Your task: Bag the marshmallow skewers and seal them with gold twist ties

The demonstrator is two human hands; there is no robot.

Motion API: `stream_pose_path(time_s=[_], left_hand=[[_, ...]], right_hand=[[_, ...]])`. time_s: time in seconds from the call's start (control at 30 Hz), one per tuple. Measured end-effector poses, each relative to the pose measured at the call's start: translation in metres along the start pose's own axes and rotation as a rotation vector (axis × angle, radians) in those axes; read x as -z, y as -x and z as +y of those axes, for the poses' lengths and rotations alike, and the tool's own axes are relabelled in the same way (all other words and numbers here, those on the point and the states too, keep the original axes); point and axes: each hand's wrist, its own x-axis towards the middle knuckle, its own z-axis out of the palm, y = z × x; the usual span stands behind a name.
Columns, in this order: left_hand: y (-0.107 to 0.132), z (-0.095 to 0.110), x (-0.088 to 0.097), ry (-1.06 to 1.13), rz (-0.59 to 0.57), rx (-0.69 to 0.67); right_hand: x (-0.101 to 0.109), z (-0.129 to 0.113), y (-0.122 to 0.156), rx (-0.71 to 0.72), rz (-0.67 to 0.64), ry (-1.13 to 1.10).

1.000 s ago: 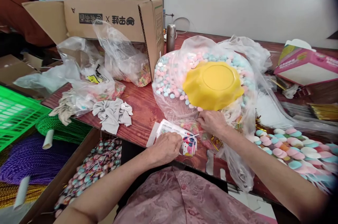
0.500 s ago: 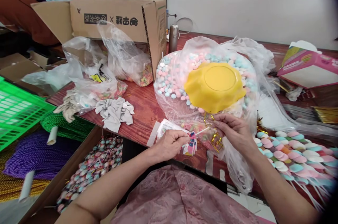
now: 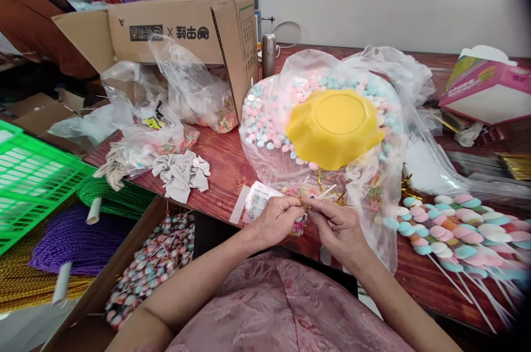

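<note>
The left hand appears to pinch a white stick and the right hand a gold tie, fingertips closed together over the table, where the tie's loose strand might snag on the plastic bag and slip.

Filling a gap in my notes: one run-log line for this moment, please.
left hand, right hand: fingertips close together | grip: contents unclear | just beyond: white stick | farther back: upturned yellow bowl
</note>
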Motion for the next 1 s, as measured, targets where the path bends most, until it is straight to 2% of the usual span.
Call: stream_pose_path(time_s=[0.13,0.3,0.43,0.6,0.67,0.73,0.8,0.87,0.9,1.0], left_hand=[[0.005,-0.004,0.001,-0.012,-0.022,-0.024],[0.005,-0.007,0.001,0.022,0.031,-0.049],[0.005,-0.004,0.001,-0.021,0.058,-0.138],[0.004,-0.001,-0.001,-0.136,0.087,-0.278],[0.003,0.000,-0.001,-0.169,0.075,-0.326],[0.002,0.001,0.001,-0.151,0.012,-0.339],[0.001,0.002,0.004,-0.051,-0.111,-0.256],[0.001,0.002,0.008,0.099,-0.276,-0.053],[0.001,0.002,0.011,0.176,-0.365,0.068],[0.000,-0.001,0.016,0.347,-0.646,0.354]], right_hand=[[-0.002,0.002,0.001,0.025,-0.007,0.051],[-0.006,-0.001,0.007,0.024,-0.002,0.048],[-0.009,-0.005,0.016,-0.098,0.106,-0.029],[-0.011,-0.001,0.019,-0.326,0.112,-0.254],[-0.009,0.006,0.017,-0.425,0.049,-0.406],[-0.003,0.012,0.014,-0.473,-0.125,-0.524],[0.007,0.014,0.009,-0.475,-0.303,-0.582],[0.020,0.008,0.005,-0.355,-0.427,-0.481],[0.026,0.002,0.004,-0.229,-0.453,-0.367],[0.041,-0.022,0.003,0.340,-0.460,0.054]])
